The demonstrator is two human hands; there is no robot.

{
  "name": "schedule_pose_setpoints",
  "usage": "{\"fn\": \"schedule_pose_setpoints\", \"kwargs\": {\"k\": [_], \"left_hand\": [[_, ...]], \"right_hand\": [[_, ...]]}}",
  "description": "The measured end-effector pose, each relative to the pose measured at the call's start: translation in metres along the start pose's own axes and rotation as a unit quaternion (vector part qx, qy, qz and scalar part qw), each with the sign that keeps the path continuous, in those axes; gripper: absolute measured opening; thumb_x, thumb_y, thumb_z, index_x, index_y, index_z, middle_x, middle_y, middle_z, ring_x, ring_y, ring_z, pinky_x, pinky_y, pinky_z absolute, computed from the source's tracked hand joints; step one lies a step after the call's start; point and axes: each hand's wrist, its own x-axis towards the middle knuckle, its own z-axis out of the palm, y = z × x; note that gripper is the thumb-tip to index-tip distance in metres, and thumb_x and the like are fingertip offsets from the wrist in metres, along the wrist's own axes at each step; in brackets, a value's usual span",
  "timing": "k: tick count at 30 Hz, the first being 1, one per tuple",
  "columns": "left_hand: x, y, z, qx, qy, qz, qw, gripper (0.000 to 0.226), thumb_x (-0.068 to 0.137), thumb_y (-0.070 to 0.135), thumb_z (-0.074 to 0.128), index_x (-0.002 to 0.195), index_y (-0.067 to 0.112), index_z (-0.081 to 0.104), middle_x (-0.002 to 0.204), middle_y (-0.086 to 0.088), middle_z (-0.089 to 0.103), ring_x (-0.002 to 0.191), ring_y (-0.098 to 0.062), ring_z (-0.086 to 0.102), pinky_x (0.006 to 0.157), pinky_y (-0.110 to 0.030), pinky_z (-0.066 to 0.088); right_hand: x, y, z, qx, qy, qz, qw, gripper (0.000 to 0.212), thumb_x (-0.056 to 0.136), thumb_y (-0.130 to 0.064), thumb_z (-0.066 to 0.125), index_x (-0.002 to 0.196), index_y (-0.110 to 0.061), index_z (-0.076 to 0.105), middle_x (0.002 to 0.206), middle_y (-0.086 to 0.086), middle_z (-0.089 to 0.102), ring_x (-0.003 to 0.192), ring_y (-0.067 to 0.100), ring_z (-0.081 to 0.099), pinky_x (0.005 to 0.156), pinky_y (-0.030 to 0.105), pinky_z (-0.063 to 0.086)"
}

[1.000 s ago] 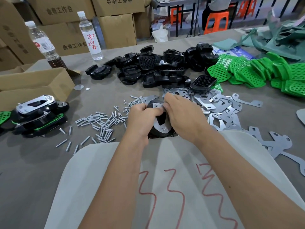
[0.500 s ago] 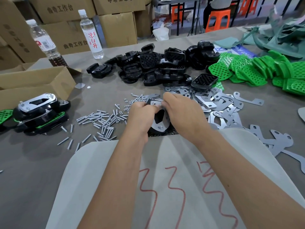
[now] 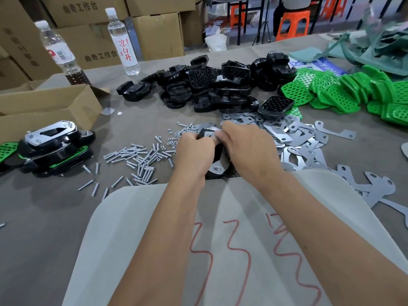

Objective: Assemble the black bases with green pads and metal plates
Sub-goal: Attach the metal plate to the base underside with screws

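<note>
Two hands meet over one black base (image 3: pixel 217 151) lying on the grey table (image 3: pixel 44 217) just beyond a pale sheet with red scrawl (image 3: pixel 220 239). A metal plate (image 3: pixel 217 170) sits on top of the base; its rounded, holed end points toward the person, so the long axis runs near to far. The left hand (image 3: pixel 194 151) curls its fingers around the base's left side, and the right hand (image 3: pixel 247 149) curls over the far right end, fingertips pinching at the plate's far tip.

Two water bottles (image 3: pixel 123 40) stand at the far left, beside one open cardboard box (image 3: pixel 48 107). Left of the hands lies a stack of finished assemblies (image 3: pixel 53 149); their exact number is unclear. Loose screws (image 3: pixel 136 157) and tiny nuts (image 3: pixel 174 140) are scattered too thickly to count, as are the piled black bases (image 3: pixel 209 85), green pads (image 3: pixel 353 91) and loose metal plates (image 3: pixel 298 140) farther back and right.
</note>
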Motion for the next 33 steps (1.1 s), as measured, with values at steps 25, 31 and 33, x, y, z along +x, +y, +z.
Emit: {"fn": "schedule_pose_setpoints", "kwargs": {"k": [25, 31, 33], "left_hand": [[0.009, -0.007, -0.003, -0.136, -0.046, 0.031, 0.989, 0.008, 0.097, 0.005, 0.065, 0.104, 0.002, 0.069, 0.105, -0.024, 0.075, 0.093, -0.035, 0.072, 0.090, -0.053, 0.058], [0.013, -0.009, -0.014, -0.189, -0.089, 0.023, 0.978, 0.024, 0.099, 0.007, 0.063, 0.123, 0.002, 0.067, 0.117, -0.022, 0.074, 0.091, -0.031, 0.071, 0.088, -0.053, 0.057], [0.014, -0.010, -0.014, -0.184, -0.102, 0.035, 0.977, 0.023, 0.099, 0.009, 0.065, 0.121, 0.004, 0.069, 0.116, -0.020, 0.075, 0.092, -0.029, 0.073, 0.087, -0.051, 0.058]], "right_hand": [[-0.003, -0.002, -0.007, 0.294, 0.041, 0.119, 0.947, 0.030, 0.106, -0.040, 0.052, 0.088, -0.017, 0.048, 0.069, -0.006, 0.065, 0.064, 0.016, 0.056, 0.062, 0.035, 0.044], [0.000, 0.016, -0.006, 0.505, -0.083, 0.173, 0.842, 0.012, 0.105, -0.032, 0.059, 0.102, -0.021, 0.063, 0.095, -0.001, 0.061, 0.073, 0.008, 0.052, 0.058, 0.023, 0.039], [0.001, 0.016, -0.007, 0.532, -0.067, 0.159, 0.829, 0.016, 0.104, -0.029, 0.061, 0.098, -0.014, 0.064, 0.090, 0.007, 0.061, 0.072, 0.016, 0.050, 0.054, 0.024, 0.038]]}}
